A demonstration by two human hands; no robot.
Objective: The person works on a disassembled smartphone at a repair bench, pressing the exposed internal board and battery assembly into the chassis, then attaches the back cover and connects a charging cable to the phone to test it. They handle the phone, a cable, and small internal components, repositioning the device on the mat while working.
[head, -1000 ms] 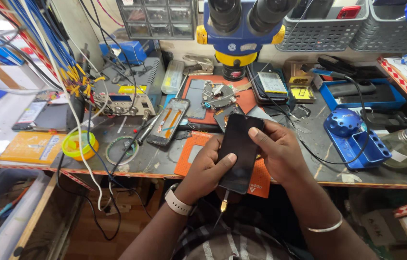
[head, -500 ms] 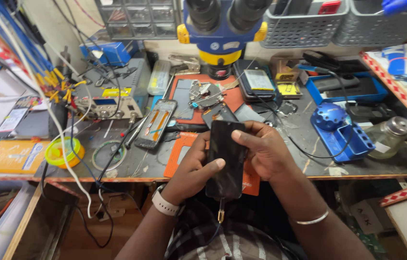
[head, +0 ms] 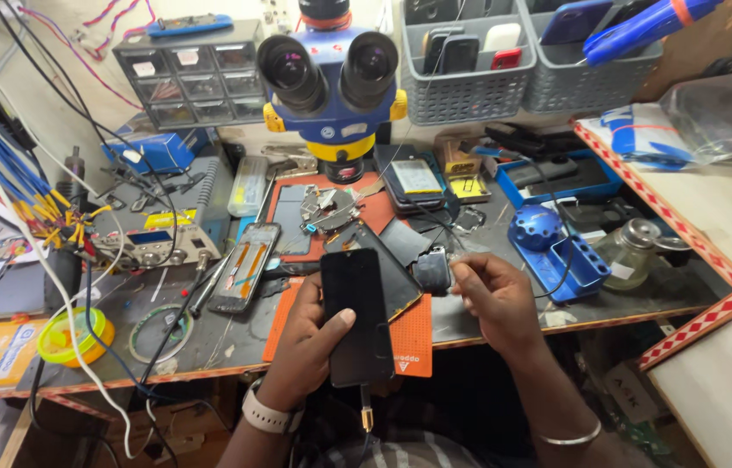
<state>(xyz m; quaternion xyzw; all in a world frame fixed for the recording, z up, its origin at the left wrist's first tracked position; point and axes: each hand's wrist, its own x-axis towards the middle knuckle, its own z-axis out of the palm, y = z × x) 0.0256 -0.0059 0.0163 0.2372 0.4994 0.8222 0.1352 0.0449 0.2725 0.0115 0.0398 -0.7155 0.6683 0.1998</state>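
My left hand [head: 301,351] grips a black smartphone [head: 357,316], dark screen up, thumb lying across the glass. The phone hangs over the front edge of the bench, above an orange work mat [head: 414,334]. A cable with a gold plug [head: 366,418] hangs from its bottom end. My right hand [head: 496,303] is off the phone, to its right, with thumb and forefinger pinched on the edge of a small dark part [head: 431,270] just above the bench.
A blue and yellow microscope [head: 331,78] stands behind the mat. An opened phone [head: 245,267] lies to the left, near a small bench instrument [head: 154,243] and a yellow solder spool [head: 71,336]. A blue tool holder [head: 548,243], glass jar [head: 630,251] and grey baskets [head: 470,78] sit right and behind.
My right hand has come off the phone and moved right to the small dark part. My left hand alone holds the phone now. The camera view has shifted.
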